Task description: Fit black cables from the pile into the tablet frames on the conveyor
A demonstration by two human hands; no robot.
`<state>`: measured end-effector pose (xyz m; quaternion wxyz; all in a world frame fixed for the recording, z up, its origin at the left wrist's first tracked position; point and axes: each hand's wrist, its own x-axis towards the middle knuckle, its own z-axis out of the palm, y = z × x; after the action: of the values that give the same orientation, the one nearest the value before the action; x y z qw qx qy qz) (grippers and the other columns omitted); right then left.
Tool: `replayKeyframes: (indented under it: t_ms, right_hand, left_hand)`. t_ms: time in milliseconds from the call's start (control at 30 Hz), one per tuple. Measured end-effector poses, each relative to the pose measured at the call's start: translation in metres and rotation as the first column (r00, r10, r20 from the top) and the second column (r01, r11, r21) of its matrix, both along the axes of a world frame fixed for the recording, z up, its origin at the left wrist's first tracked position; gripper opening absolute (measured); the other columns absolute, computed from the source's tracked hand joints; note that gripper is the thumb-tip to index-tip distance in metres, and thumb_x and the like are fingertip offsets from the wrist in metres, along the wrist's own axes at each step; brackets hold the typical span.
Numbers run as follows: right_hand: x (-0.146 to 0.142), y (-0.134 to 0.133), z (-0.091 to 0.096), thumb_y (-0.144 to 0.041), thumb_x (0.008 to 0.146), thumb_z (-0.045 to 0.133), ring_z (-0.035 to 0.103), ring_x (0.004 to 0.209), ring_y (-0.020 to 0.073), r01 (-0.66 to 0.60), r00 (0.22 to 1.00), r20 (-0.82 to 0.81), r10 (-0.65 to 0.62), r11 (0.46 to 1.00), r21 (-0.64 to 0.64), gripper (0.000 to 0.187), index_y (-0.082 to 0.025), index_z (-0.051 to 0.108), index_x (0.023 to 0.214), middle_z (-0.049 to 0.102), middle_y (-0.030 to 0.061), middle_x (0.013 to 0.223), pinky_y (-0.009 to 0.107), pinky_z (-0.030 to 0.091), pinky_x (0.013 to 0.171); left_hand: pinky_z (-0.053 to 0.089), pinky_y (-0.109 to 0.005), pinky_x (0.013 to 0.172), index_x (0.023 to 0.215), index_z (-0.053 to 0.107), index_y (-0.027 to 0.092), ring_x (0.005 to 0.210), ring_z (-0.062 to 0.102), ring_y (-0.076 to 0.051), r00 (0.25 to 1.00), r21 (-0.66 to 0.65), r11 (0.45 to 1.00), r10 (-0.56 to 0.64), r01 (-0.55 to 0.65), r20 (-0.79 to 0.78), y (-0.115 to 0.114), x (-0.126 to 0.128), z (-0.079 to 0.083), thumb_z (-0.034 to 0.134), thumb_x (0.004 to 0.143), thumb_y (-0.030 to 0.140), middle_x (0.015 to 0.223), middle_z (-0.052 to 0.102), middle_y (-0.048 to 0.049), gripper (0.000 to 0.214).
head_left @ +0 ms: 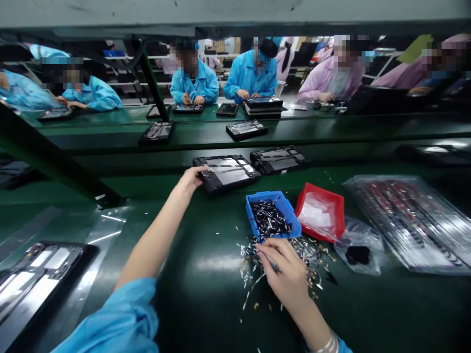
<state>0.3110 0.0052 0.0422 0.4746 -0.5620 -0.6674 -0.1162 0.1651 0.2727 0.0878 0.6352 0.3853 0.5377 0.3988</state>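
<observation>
At a green workbench [191, 294], an opened tablet-style device [40, 279] with silvery panels lies well left of a blue plastic bin [287, 208], on the near side. A dark green post [59, 147] slants down to the bench, also left of the bin. The person's left hand [191, 179], extended from a blue sleeve [121, 314], grips the left edge of a second opened device [230, 171], thumb on top, the unit resting just beyond the bin and to its left. Two co-workers in blue smocks [195, 78] [253, 73] bend over similar units at the far bench, beyond the bin. Pale strips and small scraps [247, 267] spill across the surface in front of the bin, itself heaped with dark and white strips. The right hand [285, 267] is poised over the scraps at the bin's near edge, thumb and forefinger nearly together; whether anything is pinched there cannot be told. Behind the bin and to its right, a third device [279, 159] sits beside the gripped one. Just right of the bin stands a red bin [337, 213] holding clear plastic, followed by a transparent bag [371, 242] and clear trays of parts [412, 215].
</observation>
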Motion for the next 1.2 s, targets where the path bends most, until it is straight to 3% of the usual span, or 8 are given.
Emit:
replayKeyframes:
  t_ms: [233,367,633,767,867,1000,1100,1200]
  right_hand:
    - [0.0,-0.001,-0.006,-0.003,0.084,0.058,0.066,0.068,0.0139,-0.111,0.993,-0.046,0.11,0.994,-0.021,0.019,-0.016,0.071,0.089,0.071,0.0045,0.075,0.027,0.057,0.062]
    - [-0.002,0.001,-0.012,-0.009,0.084,0.061,0.066,0.067,0.0136,-0.122,0.987,-0.114,0.115,0.991,-0.055,0.018,-0.02,0.074,0.09,0.072,0.003,0.075,0.027,0.057,0.064]
    - [-0.031,0.0,-0.013,-0.026,0.076,0.071,0.064,0.066,0.0135,-0.166,0.819,-0.569,-0.068,0.922,-0.35,0.024,-0.024,0.074,0.1,0.072,0.001,0.078,0.031,0.056,0.063]
    - [-0.071,0.009,-0.003,-0.026,0.071,0.073,0.06,0.06,0.0112,-0.42,0.681,-0.732,-0.034,0.8,-0.428,0.037,-0.021,0.071,0.108,0.067,-0.001,0.07,0.028,0.053,0.057]
    - [-0.103,0.019,-0.001,-0.024,0.07,0.071,0.057,0.056,0.009,-0.557,0.625,-0.78,-0.029,0.683,-0.472,0.035,-0.018,0.071,0.105,0.065,-0.0017,0.066,0.025,0.048,0.053]
    - [-0.13,0.026,-0.012,-0.021,0.072,0.067,0.056,0.058,0.0086,-0.571,0.681,-0.732,-0.01,0.617,-0.541,0.035,-0.017,0.07,0.106,0.064,-0.0017,0.067,0.024,0.044,0.053]
    - [-0.137,0.028,-0.019,-0.021,0.073,0.065,0.053,0.058,0.0082,-0.534,0.742,-0.671,0.002,0.606,-0.589,0.034,-0.017,0.071,0.107,0.065,-0.0015,0.068,0.024,0.042,0.052]
    - [-0.137,0.029,-0.021,-0.021,0.075,0.064,0.051,0.056,0.0079,-0.504,0.784,-0.621,0.012,0.595,-0.626,0.033,-0.018,0.07,0.108,0.065,-0.0014,0.07,0.024,0.041,0.052]
  left_hand:
    - [0.053,-0.017,0.068,0.088,0.063,0.015,0.078,0.066,-0.011,0.941,0.076,0.946,0.302,-0.316,0.152,-0.167,-0.094,-0.014,0.074,0.065,0.011,0.087,0.069,-0.0001,0.026]
    - [0.054,-0.02,0.063,0.065,0.056,0.016,0.068,0.066,-0.014,0.861,-0.153,0.878,0.476,-0.454,0.177,-0.255,-0.122,-0.034,0.087,0.051,0.018,0.067,0.065,0.0021,0.034]
    - [0.057,-0.032,0.074,0.085,0.067,0.014,0.093,0.068,-0.024,0.894,-0.43,0.897,0.271,-0.101,0.357,-0.351,-0.134,-0.073,0.083,0.065,0.029,0.092,0.07,-0.0074,0.029]
    - [0.054,-0.027,0.059,0.104,0.067,0.013,0.086,0.071,-0.025,0.84,-0.349,0.827,-0.244,0.441,0.485,-0.369,-0.152,-0.082,0.069,0.079,0.04,0.098,0.072,-0.0157,0.036]
    - [0.053,-0.024,0.063,0.102,0.068,0.014,0.078,0.07,-0.018,0.795,0.026,0.799,-0.601,0.601,0.082,-0.36,-0.167,-0.071,0.057,0.087,0.026,0.093,0.072,-0.0122,0.022]
    - [0.053,-0.024,0.074,0.092,0.062,0.014,0.083,0.067,-0.016,0.835,0.629,0.568,-0.222,0.53,-0.503,-0.322,-0.181,-0.061,0.046,0.084,0.003,0.089,0.069,-0.009,0.021]
    - [0.054,-0.031,0.079,0.097,0.059,0.012,0.093,0.065,-0.021,0.7,0.643,0.492,0.09,0.587,-0.709,-0.294,-0.186,-0.07,0.045,0.081,0.002,0.101,0.067,-0.0133,0.023]
    - [0.053,-0.039,0.086,0.116,0.055,0.009,0.107,0.06,-0.027,0.553,0.555,0.5,0.169,0.665,-0.816,-0.279,-0.186,-0.083,0.045,0.081,0.003,0.119,0.061,-0.0174,0.037]
